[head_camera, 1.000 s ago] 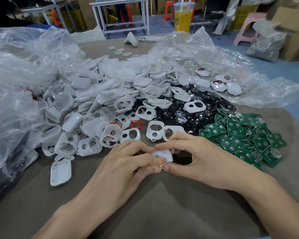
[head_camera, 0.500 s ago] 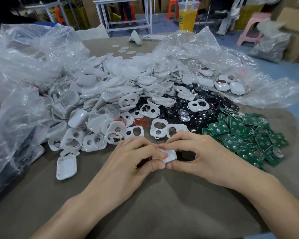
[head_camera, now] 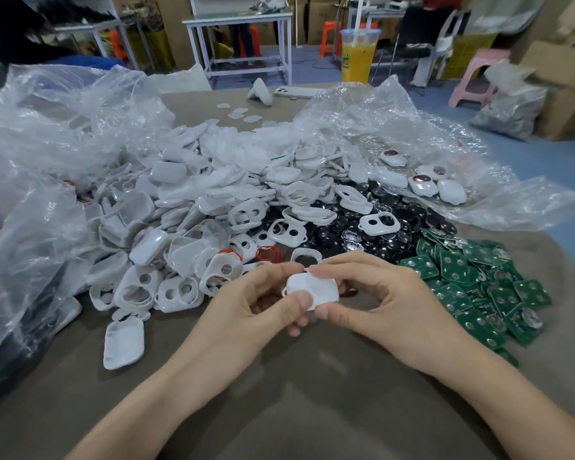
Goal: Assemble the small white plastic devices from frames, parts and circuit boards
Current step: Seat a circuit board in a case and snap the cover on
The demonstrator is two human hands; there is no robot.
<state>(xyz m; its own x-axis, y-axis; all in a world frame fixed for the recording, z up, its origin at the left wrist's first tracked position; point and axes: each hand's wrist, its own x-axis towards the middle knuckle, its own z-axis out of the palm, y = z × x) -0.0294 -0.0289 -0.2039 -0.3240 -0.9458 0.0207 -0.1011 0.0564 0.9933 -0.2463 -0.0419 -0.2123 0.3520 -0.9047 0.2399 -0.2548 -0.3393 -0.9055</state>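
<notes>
A small white plastic device (head_camera: 316, 287) is held just above the brown table between both hands. My left hand (head_camera: 246, 310) pinches its left end with thumb and forefinger. My right hand (head_camera: 379, 303) pinches its right end the same way. Behind the hands lies a big pile of white frames and shells (head_camera: 193, 227). Black round parts (head_camera: 395, 227) lie in the middle. Green circuit boards (head_camera: 478, 280) are heaped to the right of my right hand. Several finished white devices (head_camera: 425, 184) lie on clear plastic at the back right.
Crumpled clear plastic bags (head_camera: 47, 154) cover the left side and the back right. One white shell (head_camera: 123, 343) lies alone near the left. A cup of orange drink (head_camera: 359, 58) stands at the far table edge, next to a phone (head_camera: 296, 91).
Both hands have lifted the white device off the table and turned it so its smooth back faces up. The view has tilted upward a little.
</notes>
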